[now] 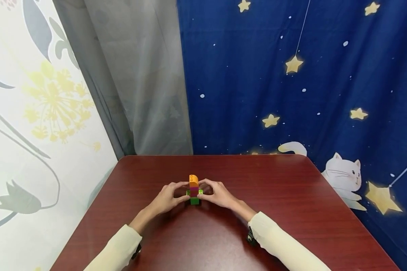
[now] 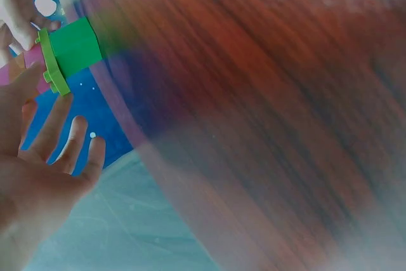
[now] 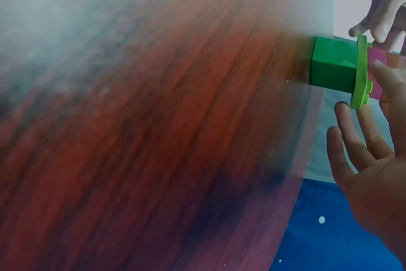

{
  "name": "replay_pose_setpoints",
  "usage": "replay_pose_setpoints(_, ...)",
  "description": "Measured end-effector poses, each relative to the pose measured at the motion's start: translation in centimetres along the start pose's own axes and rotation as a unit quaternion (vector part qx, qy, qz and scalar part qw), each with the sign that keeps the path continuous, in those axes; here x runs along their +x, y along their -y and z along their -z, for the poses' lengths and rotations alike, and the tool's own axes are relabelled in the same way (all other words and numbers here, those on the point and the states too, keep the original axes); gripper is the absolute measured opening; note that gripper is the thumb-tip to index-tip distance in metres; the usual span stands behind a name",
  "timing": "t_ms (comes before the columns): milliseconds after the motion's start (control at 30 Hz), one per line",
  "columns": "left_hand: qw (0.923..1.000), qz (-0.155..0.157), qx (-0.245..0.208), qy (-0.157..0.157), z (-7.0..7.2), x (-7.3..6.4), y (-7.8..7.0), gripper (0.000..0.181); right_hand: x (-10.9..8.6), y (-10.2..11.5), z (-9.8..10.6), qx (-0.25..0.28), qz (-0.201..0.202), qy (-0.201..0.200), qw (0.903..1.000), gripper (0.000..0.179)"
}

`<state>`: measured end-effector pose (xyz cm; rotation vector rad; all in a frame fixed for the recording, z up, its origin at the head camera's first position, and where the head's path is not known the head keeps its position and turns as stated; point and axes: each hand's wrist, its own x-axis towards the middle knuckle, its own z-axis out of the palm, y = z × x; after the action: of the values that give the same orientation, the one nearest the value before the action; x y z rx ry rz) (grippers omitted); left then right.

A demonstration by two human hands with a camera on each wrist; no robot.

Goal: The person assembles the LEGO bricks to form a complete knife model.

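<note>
A small stack of toy building blocks stands upright on the table. Its base is a green block (image 1: pixel 195 201), topped by a wider lime plate (image 3: pixel 360 74) with studs jutting out at both sides. Above that come a magenta block (image 1: pixel 194 192) and a round-edged orange block (image 1: pixel 193 181). My left hand (image 1: pixel 166 198) holds the stack from the left, thumb low at the magenta block and index finger up by the orange one. From the right, my right hand (image 1: pixel 220 195) grips it in mirror fashion. In both wrist views the other fingers spread loosely below the lime plate.
The dark red wooden table (image 1: pixel 196 241) stretches around the stack, its far edge just beyond. Behind it hang a grey curtain (image 1: pixel 156 75) and a blue star-patterned curtain (image 1: pixel 244 75). A flower-patterned wall covering (image 1: pixel 37 150) is at the left.
</note>
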<state>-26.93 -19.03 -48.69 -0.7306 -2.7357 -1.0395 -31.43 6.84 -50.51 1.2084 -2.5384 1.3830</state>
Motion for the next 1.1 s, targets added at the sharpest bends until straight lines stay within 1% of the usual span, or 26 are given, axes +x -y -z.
replay_pose_setpoints(133,0.9999,0.002,-0.001,0.010,-0.2,0.0,-0.1,0.054,-0.4,-0.2,0.0,-0.017,-0.001,0.017,0.9997,0.041)
replay_pose_setpoints(233,0.9996,-0.003,-0.016,0.022,-0.3,-0.1,-0.1,0.054,-0.8,-0.4,0.0,-0.029,-0.011,0.037,0.9989,0.043)
replay_pose_setpoints(333,0.9992,-0.007,-0.029,0.028,-0.5,-0.1,-0.1,0.053,-1.1,-0.6,-0.1,-0.030,-0.020,0.045,0.9983,0.044)
replay_pose_setpoints(433,0.9990,-0.010,-0.032,0.029,-0.6,0.0,-0.2,0.052,-1.3,-0.7,0.0,-0.029,-0.020,0.043,0.9985,0.043)
replay_pose_setpoints(533,0.9984,-0.020,-0.043,0.031,-0.6,0.2,-0.3,0.052,-1.4,-0.6,0.3,-0.032,-0.017,0.037,0.9987,0.042)
replay_pose_setpoints(633,0.9974,-0.022,-0.061,0.033,-0.7,0.4,-0.4,0.053,-1.5,-0.4,0.6,-0.034,-0.019,0.034,0.9987,0.042)
replay_pose_setpoints(833,0.9961,-0.023,-0.079,0.031,-0.8,1.0,-0.9,0.052,-1.8,-0.1,1.6,-0.032,-0.013,0.027,0.9990,0.042)
replay_pose_setpoints(1000,0.9956,-0.024,-0.087,0.023,-1.1,1.6,-1.4,0.049,-2.0,-0.2,2.5,-0.028,-0.010,0.025,0.9992,0.040)
replay_pose_setpoints(1100,0.9962,-0.027,-0.081,0.014,-1.4,1.9,-1.7,0.044,-2.2,-0.3,3.0,-0.035,-0.010,0.024,0.9991,0.040)
